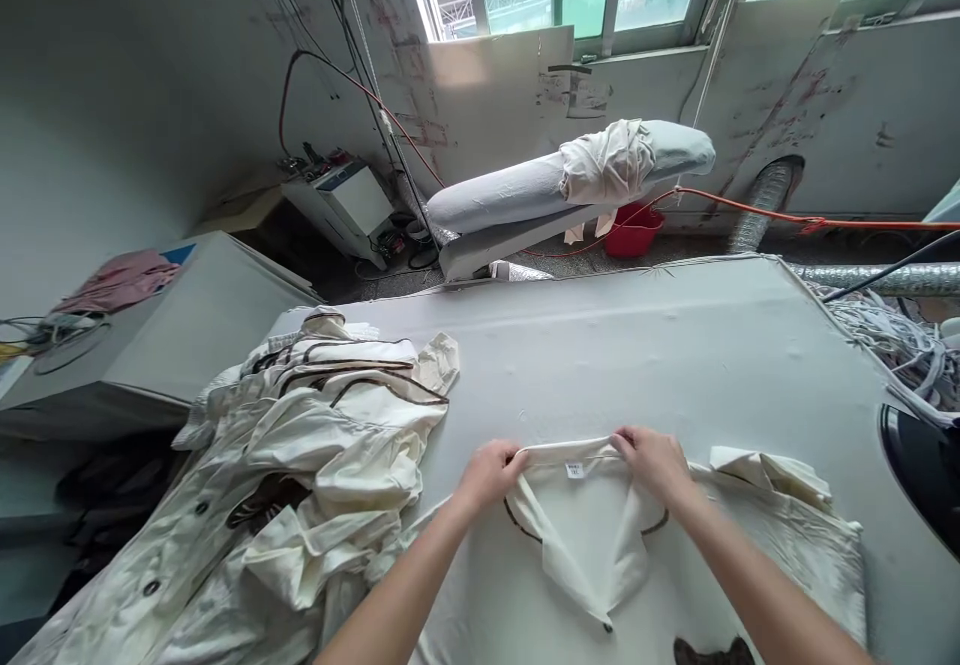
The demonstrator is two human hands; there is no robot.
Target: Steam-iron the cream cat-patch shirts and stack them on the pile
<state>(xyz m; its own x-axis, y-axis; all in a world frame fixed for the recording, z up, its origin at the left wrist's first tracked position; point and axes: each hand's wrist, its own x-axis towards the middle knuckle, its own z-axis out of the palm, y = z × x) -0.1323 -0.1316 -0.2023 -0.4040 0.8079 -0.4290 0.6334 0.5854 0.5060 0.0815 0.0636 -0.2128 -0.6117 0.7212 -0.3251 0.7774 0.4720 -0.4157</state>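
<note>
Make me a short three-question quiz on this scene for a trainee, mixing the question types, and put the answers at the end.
1. True or false: only the left hand holds the neckline of the cream garment.

2. Choose one. Seen from the person's side, the heap of garments lies: A) to the right of the cream garment; B) on top of it; C) to the left of it.

3. Fill in: the container beyond the far edge of the table is coloured ____.

Key
1. False; the right hand holds it too.
2. C
3. Red
</note>
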